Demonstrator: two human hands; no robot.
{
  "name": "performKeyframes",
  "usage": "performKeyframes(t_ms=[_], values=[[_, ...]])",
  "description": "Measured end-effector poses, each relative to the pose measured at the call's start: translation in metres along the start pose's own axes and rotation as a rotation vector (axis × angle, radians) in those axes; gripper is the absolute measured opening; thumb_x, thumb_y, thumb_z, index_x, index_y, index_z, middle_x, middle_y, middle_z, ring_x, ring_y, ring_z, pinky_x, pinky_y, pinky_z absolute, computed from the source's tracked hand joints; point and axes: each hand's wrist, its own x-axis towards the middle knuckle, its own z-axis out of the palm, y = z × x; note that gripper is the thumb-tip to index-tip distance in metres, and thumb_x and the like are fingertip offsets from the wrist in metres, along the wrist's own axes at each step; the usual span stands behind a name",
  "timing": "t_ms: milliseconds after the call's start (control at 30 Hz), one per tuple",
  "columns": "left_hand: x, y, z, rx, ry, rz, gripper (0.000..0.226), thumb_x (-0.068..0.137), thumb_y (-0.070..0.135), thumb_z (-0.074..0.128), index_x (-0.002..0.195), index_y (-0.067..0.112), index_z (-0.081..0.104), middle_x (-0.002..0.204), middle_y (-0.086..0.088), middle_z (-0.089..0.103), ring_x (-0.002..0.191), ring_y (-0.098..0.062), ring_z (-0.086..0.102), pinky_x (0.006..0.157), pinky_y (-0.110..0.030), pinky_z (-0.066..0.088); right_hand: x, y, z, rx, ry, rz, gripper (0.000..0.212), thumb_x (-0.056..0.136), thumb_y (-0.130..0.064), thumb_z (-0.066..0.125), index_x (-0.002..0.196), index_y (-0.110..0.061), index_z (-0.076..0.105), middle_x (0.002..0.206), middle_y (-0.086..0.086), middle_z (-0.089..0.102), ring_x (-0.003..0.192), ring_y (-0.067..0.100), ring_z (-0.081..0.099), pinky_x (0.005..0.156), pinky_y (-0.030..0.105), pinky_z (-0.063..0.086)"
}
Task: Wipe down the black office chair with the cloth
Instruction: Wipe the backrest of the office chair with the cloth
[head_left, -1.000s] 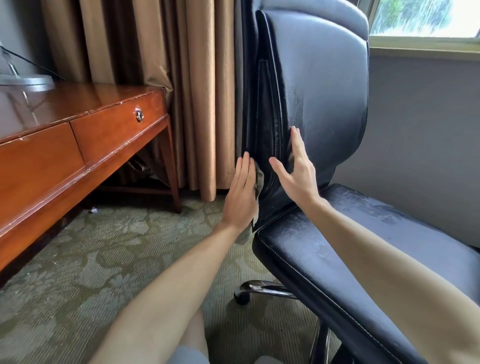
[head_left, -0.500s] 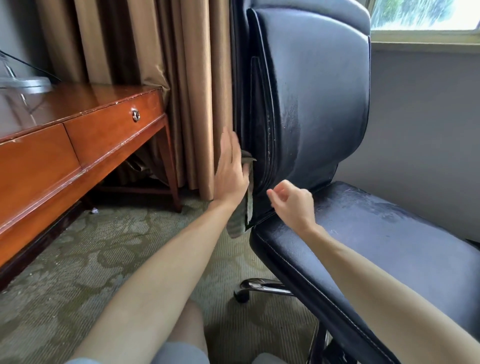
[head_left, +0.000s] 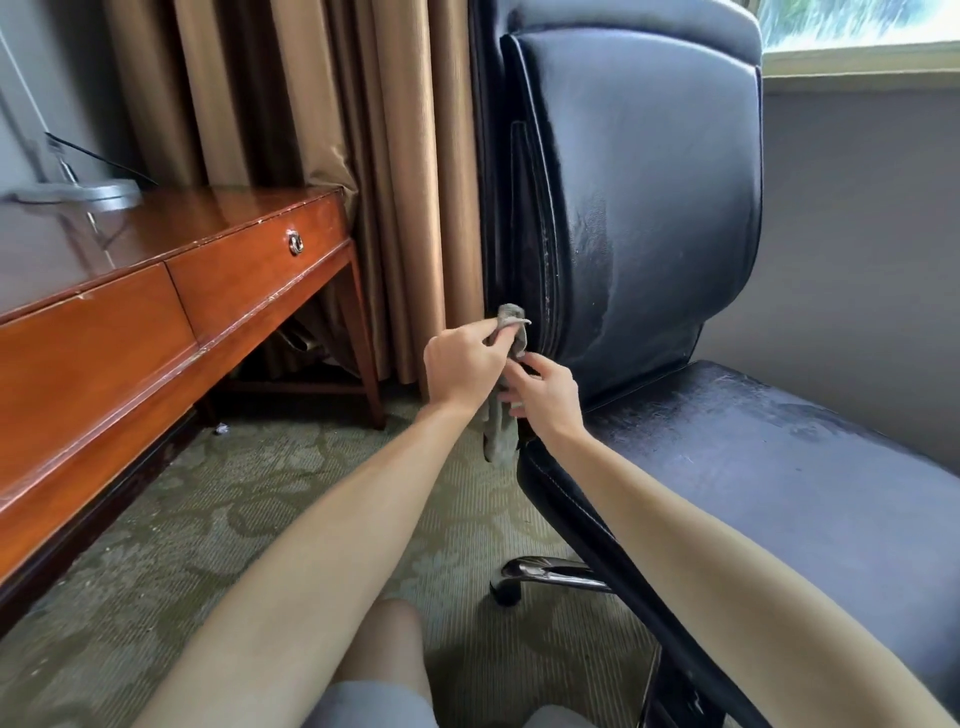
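Observation:
The black office chair (head_left: 654, 208) stands on the right, its backrest upright and its worn seat (head_left: 779, 467) stretching toward me. A small grey cloth (head_left: 511, 325) hangs beside the backrest's left edge, just above the seat's rear corner. My left hand (head_left: 462, 364) pinches the cloth's upper part with curled fingers. My right hand (head_left: 545, 397) grips the cloth lower down, and the cloth's tail (head_left: 498, 436) dangles below both hands. Both hands are close together, a little off the chair's side seam.
A wooden desk (head_left: 171, 291) with a drawer pull runs along the left. Tan curtains (head_left: 363, 156) hang behind the chair. The chair's chrome base leg (head_left: 545, 577) sits on patterned green carpet (head_left: 182, 545). A grey wall and a window sill lie to the right.
My left hand has come off the backrest's side and now pinches the cloth. My right hand has moved left from the seat and taken hold of the cloth too.

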Motion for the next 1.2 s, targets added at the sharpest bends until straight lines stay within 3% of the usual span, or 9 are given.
performKeyframes(t_ms=[167, 267, 367, 433, 533, 700, 833, 933, 1200], values=[[0.021, 0.024, -0.004, -0.114, 0.024, 0.184, 0.024, 0.088, 0.034, 0.064, 0.106, 0.023, 0.077, 0.108, 0.006, 0.074, 0.1, -0.011, 0.068, 0.083, -0.03, 0.056, 0.004, -0.037, -0.012, 0.409, 0.164, -0.042, 0.019, 0.094, -0.03, 0.06, 0.096, -0.02, 0.076, 0.09, 0.006, 0.075, 0.088, 0.019, 0.072, 0.078, 0.035, 0.058], [0.041, 0.033, -0.002, -0.1, -0.003, 0.25, 0.033, 0.088, 0.038, 0.063, 0.115, 0.021, 0.073, 0.127, -0.002, 0.066, 0.121, -0.016, 0.06, 0.097, -0.035, 0.05, 0.008, -0.066, -0.023, 0.598, 0.255, -0.037, 0.018, 0.094, -0.019, 0.059, 0.093, -0.017, 0.076, 0.087, 0.009, 0.073, 0.08, 0.02, 0.069, 0.08, 0.037, 0.059], [0.064, 0.046, -0.001, -0.03, -0.008, 0.35, 0.035, 0.091, 0.04, 0.061, 0.118, 0.021, 0.071, 0.142, -0.007, 0.054, 0.135, -0.022, 0.047, 0.107, -0.036, 0.039, 0.019, -0.089, -0.033, 0.7, 0.34, -0.077, 0.02, 0.094, -0.014, 0.057, 0.086, -0.011, 0.075, 0.073, 0.003, 0.069, 0.067, 0.012, 0.063, 0.069, 0.033, 0.058], [0.081, 0.056, -0.003, -0.005, -0.042, 0.376, 0.034, 0.092, 0.038, 0.062, 0.121, 0.022, 0.069, 0.152, -0.009, 0.041, 0.144, -0.024, 0.032, 0.114, -0.034, 0.025, 0.032, -0.099, -0.043, 0.681, 0.396, -0.142, 0.022, 0.094, -0.016, 0.056, 0.085, -0.014, 0.075, 0.071, -0.004, 0.07, 0.068, 0.009, 0.065, 0.07, 0.032, 0.056], [0.102, 0.063, -0.003, 0.093, -0.116, 0.446, 0.036, 0.093, 0.036, 0.062, 0.126, 0.023, 0.066, 0.16, -0.011, 0.022, 0.15, -0.026, 0.012, 0.119, -0.033, 0.008, 0.056, -0.102, -0.058, 0.568, 0.413, -0.212, 0.019, 0.092, -0.027, 0.06, 0.103, -0.025, 0.075, 0.101, -0.006, 0.074, 0.1, 0.011, 0.068, 0.095, 0.038, 0.052], [0.116, 0.055, -0.001, 0.336, -0.228, 0.529, 0.06, 0.09, 0.039, 0.063, 0.145, 0.024, 0.046, 0.163, -0.013, -0.006, 0.149, -0.031, -0.01, 0.119, -0.044, 0.0, 0.087, -0.078, -0.058, 0.233, 0.302, -0.27, 0.044, 0.087, -0.036, 0.064, 0.13, -0.039, 0.055, 0.146, -0.001, 0.046, 0.136, 0.013, 0.041, 0.114, 0.038, 0.034], [0.114, 0.046, 0.0, 0.342, -0.257, 0.442, 0.074, 0.084, 0.044, 0.068, 0.149, 0.033, 0.037, 0.161, -0.015, -0.019, 0.146, -0.04, -0.018, 0.117, -0.055, 0.014, 0.088, -0.052, -0.059, 0.031, 0.221, -0.267, 0.048, 0.096, -0.033, 0.055, 0.142, -0.036, 0.042, 0.16, -0.003, 0.017, 0.145, 0.016, 0.024, 0.118, 0.04, 0.026], [0.109, 0.046, 0.001, 0.305, -0.297, 0.419, 0.078, 0.083, 0.045, 0.07, 0.151, 0.034, 0.033, 0.161, -0.014, -0.02, 0.146, -0.041, -0.018, 0.112, -0.054, 0.028, 0.075, -0.029, -0.057, -0.009, 0.235, -0.262, 0.045, 0.098, -0.034, 0.05, 0.143, -0.038, 0.042, 0.16, -0.006, 0.018, 0.143, 0.016, 0.028, 0.117, 0.038, 0.027], [0.109, 0.04, 0.003, 0.241, -0.268, 0.466, 0.071, 0.085, 0.041, 0.069, 0.149, 0.032, 0.038, 0.163, -0.014, -0.01, 0.147, -0.039, -0.014, 0.11, -0.053, 0.031, 0.089, -0.062, -0.05, -0.072, 0.19, -0.355, 0.05, 0.102, -0.036, 0.04, 0.15, -0.035, 0.025, 0.162, -0.003, 0.005, 0.149, 0.014, -0.005, 0.12, 0.042, 0.008]])
